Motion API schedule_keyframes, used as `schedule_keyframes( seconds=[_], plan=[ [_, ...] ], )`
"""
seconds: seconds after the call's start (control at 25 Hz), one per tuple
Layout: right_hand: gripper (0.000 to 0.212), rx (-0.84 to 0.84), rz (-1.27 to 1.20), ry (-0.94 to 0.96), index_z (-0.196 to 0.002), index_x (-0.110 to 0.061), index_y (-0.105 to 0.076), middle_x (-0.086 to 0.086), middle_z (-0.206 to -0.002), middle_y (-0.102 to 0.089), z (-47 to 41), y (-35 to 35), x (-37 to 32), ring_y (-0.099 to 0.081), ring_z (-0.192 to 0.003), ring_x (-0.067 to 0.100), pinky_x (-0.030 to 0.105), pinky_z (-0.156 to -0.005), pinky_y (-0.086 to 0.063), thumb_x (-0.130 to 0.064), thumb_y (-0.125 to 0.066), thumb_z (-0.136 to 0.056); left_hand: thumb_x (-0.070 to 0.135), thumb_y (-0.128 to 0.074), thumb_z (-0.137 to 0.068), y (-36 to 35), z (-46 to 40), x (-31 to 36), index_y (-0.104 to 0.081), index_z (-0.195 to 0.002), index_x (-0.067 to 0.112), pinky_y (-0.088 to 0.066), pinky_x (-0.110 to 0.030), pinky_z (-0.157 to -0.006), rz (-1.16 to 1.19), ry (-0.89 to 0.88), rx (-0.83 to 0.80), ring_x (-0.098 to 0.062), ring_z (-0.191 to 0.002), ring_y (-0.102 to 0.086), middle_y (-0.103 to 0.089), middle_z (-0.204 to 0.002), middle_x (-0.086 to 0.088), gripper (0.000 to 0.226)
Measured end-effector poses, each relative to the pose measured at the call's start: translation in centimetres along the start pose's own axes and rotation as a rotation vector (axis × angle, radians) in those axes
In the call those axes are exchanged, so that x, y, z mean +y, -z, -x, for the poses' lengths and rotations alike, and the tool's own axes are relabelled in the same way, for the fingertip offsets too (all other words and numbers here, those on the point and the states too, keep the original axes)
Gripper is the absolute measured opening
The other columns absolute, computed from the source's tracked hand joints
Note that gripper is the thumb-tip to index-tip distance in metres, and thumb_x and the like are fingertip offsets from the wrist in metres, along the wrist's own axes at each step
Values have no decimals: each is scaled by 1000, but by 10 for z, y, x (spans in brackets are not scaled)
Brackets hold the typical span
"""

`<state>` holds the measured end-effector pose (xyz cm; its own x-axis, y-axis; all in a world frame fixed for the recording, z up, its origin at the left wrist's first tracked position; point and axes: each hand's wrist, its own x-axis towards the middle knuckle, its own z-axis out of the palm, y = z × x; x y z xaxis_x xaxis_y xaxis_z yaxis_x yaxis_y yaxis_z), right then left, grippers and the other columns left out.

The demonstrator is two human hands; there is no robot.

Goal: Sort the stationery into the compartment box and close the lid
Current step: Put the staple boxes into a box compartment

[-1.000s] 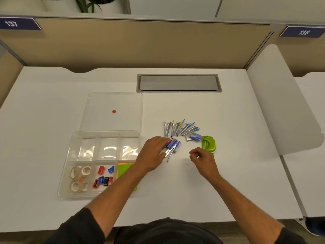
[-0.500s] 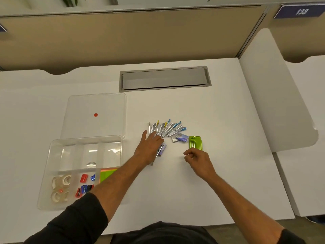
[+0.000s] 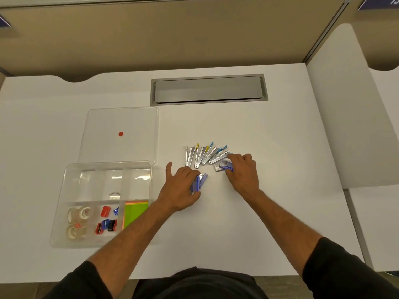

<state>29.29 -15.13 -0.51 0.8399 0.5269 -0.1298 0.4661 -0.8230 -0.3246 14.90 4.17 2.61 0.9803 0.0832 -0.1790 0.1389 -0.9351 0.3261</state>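
Observation:
A clear compartment box [image 3: 64, 203] stands at the left of the white desk, its lid [image 3: 138, 126] with a red dot lying open behind it. Its front compartments hold tape rolls [image 3: 77, 214], red and blue sharpeners [image 3: 105, 225] and green sticky notes [image 3: 135, 212]. A fan of silver clips [image 3: 203, 155] with yellow and blue tips lies mid-desk. My left hand [image 3: 181, 186] curls its fingers over several blue pieces [image 3: 201, 180] just below the fan. My right hand [image 3: 243, 171] has fingers and thumb bent round a small purple case [image 3: 224, 166]. It also hides the green stapler.
A grey cable hatch [image 3: 208, 89] is set into the desk behind the clips. A white divider panel [image 3: 341, 126] rises along the right side, and a beige partition [image 3: 172, 33] closes off the back. The box's three rear compartments hold nothing.
My right hand has moved forward over the green stapler and onto the purple case. My left hand has stayed on the blue pieces, its fingers now more curled.

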Motion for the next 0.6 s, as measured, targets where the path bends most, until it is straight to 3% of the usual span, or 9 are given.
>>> schedule_keyframes(
  seconds=[0.16, 0.36, 0.48, 0.6],
  plan=[
    [39, -100, 100, -10, -128, -20, -54, 1, -115, -65, -5, -10, 0, -47, -105, 25, 37, -84, -38, -27, -61, -90, 49, -61, -80, -3, 0, 0, -54, -126, 28, 5, -51, -115, -6, 15, -11, -16, -119, -49, -55, -119, 6, 51],
    [44, -21, -89, -96, -127, -16, -57, 4, -113, -66, 4, -5, 2, -50, -104, 24, 35, -83, -40, -27, -67, -86, 29, -70, -78, -13, -19, 5, -45, -140, 24, 3, -60, -113, -176, -4, -144, -22, -127, -41, -48, -126, -1, 67],
    [50, -34, -170, -98, -130, -16, -56, 5, -119, -65, 9, -1, 6, -50, -110, 24, 32, -85, -40, -28, -71, -84, 18, -68, -79, -18, -31, 7, -47, -140, 24, 2, -63, -112, -264, -36, -192, -26, -127, -39, -47, -119, -4, 64],
    [52, -62, -192, -126, -133, -18, -54, 4, -124, -64, 10, 0, 8, -49, -114, 23, 31, -87, -40, -29, -71, -85, 23, -71, -81, -23, -38, 8, -50, -136, 28, 6, -62, -111, -282, -55, -215, -24, -125, -40, -48, -116, -2, 59]
  ],
)
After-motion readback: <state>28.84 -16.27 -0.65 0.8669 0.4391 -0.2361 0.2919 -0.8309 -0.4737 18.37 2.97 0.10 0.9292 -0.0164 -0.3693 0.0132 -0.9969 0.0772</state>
